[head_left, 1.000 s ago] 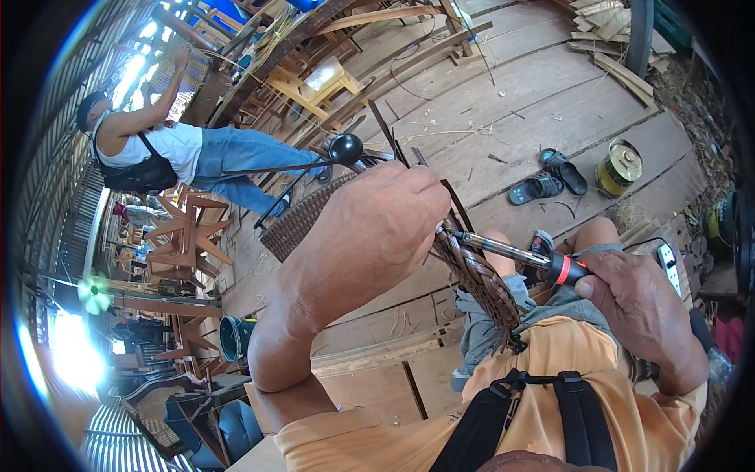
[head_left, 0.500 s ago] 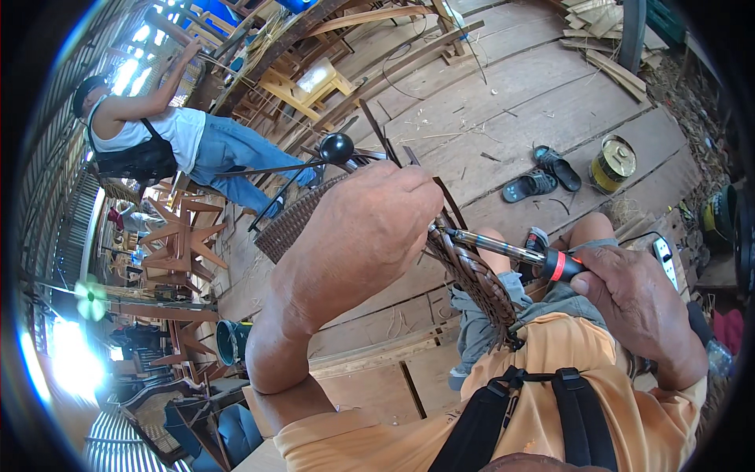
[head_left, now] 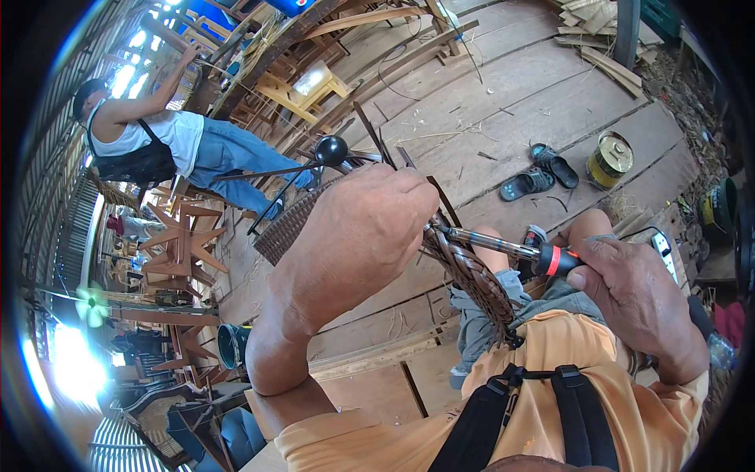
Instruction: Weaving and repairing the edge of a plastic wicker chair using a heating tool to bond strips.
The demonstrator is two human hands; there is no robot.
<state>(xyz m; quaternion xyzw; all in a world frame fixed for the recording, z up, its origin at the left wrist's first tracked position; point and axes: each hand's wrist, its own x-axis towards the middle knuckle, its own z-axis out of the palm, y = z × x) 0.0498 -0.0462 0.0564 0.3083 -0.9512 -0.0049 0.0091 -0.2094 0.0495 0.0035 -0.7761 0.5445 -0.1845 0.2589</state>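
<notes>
My right hand (head_left: 638,293) is wrapped around the black handle of a soldering iron (head_left: 499,244), which has a red ring and a discoloured metal shaft. The iron's tip meets the upper end of a dark brown braided wicker edge (head_left: 481,291) that slants down toward my lap. At that same end my left hand (head_left: 376,206) is closed on the wicker piece, its fingertips mostly hidden behind the back of the hand. Loose dark strands stick out past the knuckles. Beyond my left forearm shows a flat woven panel (head_left: 292,230), and a black ball (head_left: 331,150) on thin rods stands beside it.
Sandals (head_left: 543,175) and a yellow-and-black can (head_left: 610,160) are on the plank floor ahead. A white power strip (head_left: 664,256) lies to the right. At the left a person (head_left: 169,145) stands near wooden chair frames (head_left: 185,244). Wood strips (head_left: 598,39) are piled far right.
The view has shifted very slightly. Both hands, the soldering iron and the wicker keep nearly the same positions, with the iron's tip still at the braided end.
</notes>
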